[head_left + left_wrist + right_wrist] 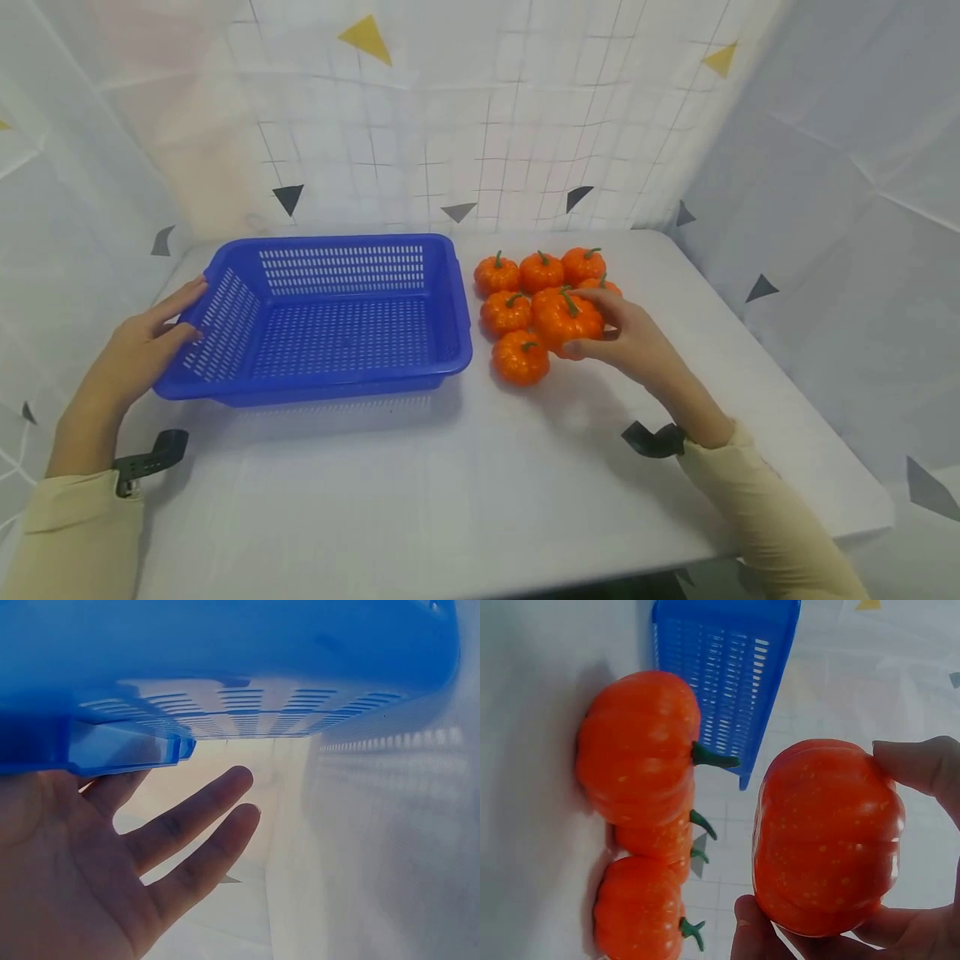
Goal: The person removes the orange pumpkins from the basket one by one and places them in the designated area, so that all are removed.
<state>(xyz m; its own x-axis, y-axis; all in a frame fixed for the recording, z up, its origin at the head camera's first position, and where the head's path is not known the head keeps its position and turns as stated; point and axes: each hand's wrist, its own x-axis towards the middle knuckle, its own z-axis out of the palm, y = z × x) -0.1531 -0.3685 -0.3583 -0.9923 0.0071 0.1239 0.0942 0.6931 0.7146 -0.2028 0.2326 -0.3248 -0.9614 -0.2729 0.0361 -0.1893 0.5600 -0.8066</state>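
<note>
My right hand grips a glossy orange pumpkin with a green stem, thumb on one side and fingers on the other. In the right wrist view the held pumpkin is raised higher than the pumpkins on the table. Several more small pumpkins cluster around and behind it; one is partly hidden by the hand. At the left, my left hand rests against the rim of a blue plastic basket. In the left wrist view its visible fingers are straight and spread below the rim.
The slatted basket holds nothing and sits on the white table, left of the pumpkins. White sheeting with grid lines and triangles hangs behind and at both sides. The table's front edge runs along the bottom of the head view.
</note>
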